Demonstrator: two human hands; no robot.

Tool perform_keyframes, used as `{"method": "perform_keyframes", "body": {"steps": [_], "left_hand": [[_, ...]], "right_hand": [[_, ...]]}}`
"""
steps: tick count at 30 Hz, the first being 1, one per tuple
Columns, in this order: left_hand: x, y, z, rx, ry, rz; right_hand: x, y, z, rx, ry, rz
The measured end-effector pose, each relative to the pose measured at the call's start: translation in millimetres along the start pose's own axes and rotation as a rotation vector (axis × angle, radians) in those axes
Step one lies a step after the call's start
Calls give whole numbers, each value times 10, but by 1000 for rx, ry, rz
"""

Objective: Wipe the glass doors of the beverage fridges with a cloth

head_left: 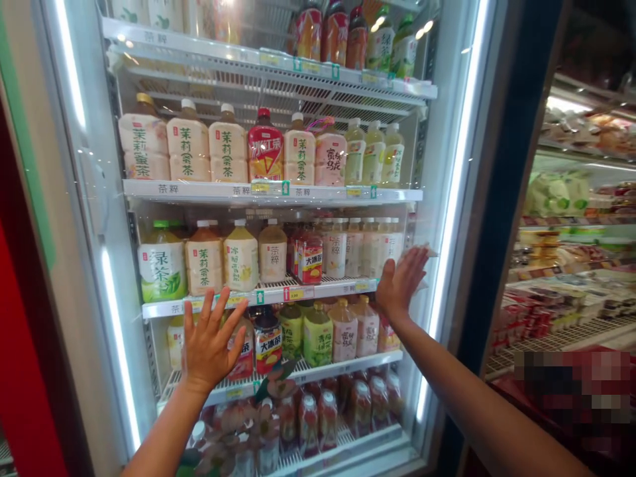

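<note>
Two bare hands are mine, my left hand (209,344) and right hand (400,281) both spread wide, holding nothing, flat against the glass door (432,132) of a drinks fridge (89,278), with bottles of tea (203,258) on shelves behind.

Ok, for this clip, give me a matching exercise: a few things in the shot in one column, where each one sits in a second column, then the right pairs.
Things:
1. left hand
2. right hand
3. green-labelled tea bottle
4. red-labelled bottle

Places:
A. among pale jasmine tea bottles, on a higher shelf
B. spread near the right edge of the glass door
C. at the left end of a shelf, behind the glass
D. spread in front of the lower left shelves

Pairs: 1-D; 2-B; 3-C; 4-A
</note>
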State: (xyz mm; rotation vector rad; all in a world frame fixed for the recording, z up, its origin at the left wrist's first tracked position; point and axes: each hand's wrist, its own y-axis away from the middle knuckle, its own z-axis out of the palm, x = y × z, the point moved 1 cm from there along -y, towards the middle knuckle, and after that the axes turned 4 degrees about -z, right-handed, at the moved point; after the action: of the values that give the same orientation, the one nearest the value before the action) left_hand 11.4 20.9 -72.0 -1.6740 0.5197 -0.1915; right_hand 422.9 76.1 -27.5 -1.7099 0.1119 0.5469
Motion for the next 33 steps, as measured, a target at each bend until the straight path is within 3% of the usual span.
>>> {"method": "perform_keyframes", "body": {"steps": [3, 8, 11, 14, 19, 21, 22, 24, 28, 30, 31, 33], "left_hand": [[-8, -2, -3, 1, 0, 10], [-12, 1, -25, -9, -3, 8], [-6, 0, -33, -20, -10, -3], [4, -9, -36, -25, -21, -3], [19, -36, -46, -27, -38, 11], [20, -44, -50, -24, -45, 16], [21, -47, -50, -23, -47, 20], [23, -51, -51, -18, -49, 26], [27, -56, -46, -18, -53, 33], [27, -59, -43, -19, -59, 36], [27, -60, -42, -18, -62, 39], [26, -60, -41, -13, -64, 43]], "right_hand": [[-534, 224, 85, -25, 22, -160], [-1606, 819, 127, -242, 24, -613], [-1931, 1015, 156, -265, -1, -732], [-1846, 1256, 183, -263, -15, -725], [-1101, 2225, 172, -323, -1, -683], [-914, 2497, 160, -317, -19, -687], [-899, 2520, 154, -319, -26, -679], [-1039, 2307, 146, -348, -30, -645], [-1678, 1324, 142, -322, -43, -558], [-1877, 1024, 150, -277, -52, -545], [-1896, 1011, 155, -268, -50, -542], [-1776, 1281, 159, -277, -28, -537]]}}
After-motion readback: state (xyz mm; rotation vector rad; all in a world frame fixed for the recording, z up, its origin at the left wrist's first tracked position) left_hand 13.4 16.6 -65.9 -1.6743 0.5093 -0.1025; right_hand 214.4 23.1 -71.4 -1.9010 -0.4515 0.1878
